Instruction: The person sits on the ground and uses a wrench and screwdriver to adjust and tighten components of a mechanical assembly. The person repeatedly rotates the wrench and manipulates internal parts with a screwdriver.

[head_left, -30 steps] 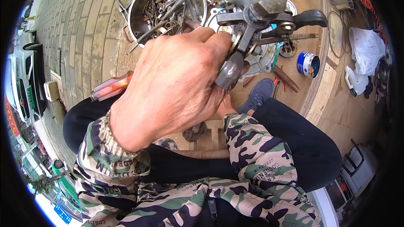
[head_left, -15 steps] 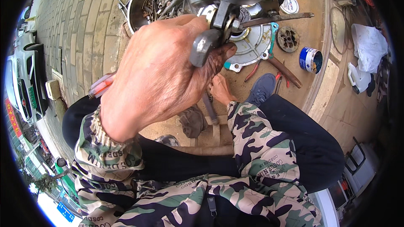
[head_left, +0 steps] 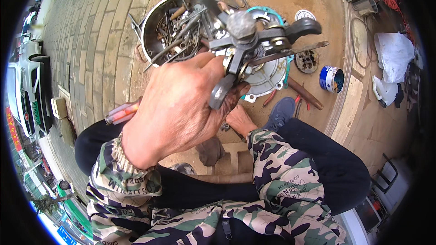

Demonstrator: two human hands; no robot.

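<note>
My left hand (head_left: 175, 106), raised close in front of me, is closed around a dark metal three-jaw puller (head_left: 240, 41). The puller's thick jaws spread outward, and a bolt head shows on top. A rusty rod (head_left: 293, 53) juts to the right from beside it. Left of the hand pokes a clear, orange-red handle (head_left: 123, 113); whether it joins the rod is hidden. Lower down, my right hand (head_left: 241, 121) is partly behind the left one, its fingertips covered. Under the puller lies a round grey metal cover (head_left: 268, 79) with teal edges.
A steel basin (head_left: 147, 41) full of tools and hardware stands ahead on the left. To the right are a dark gear (head_left: 307, 61), a blue-and-white can (head_left: 331, 79), a brown wooden handle (head_left: 306, 95) and red-handled pliers (head_left: 297, 105). Below my hands lies a dark cloth (head_left: 211, 151).
The view has tilted up, so the scene sits lower and more of the basin and ground ahead shows. The puller remains in my left hand, and its top is now sharper and fully visible.
</note>
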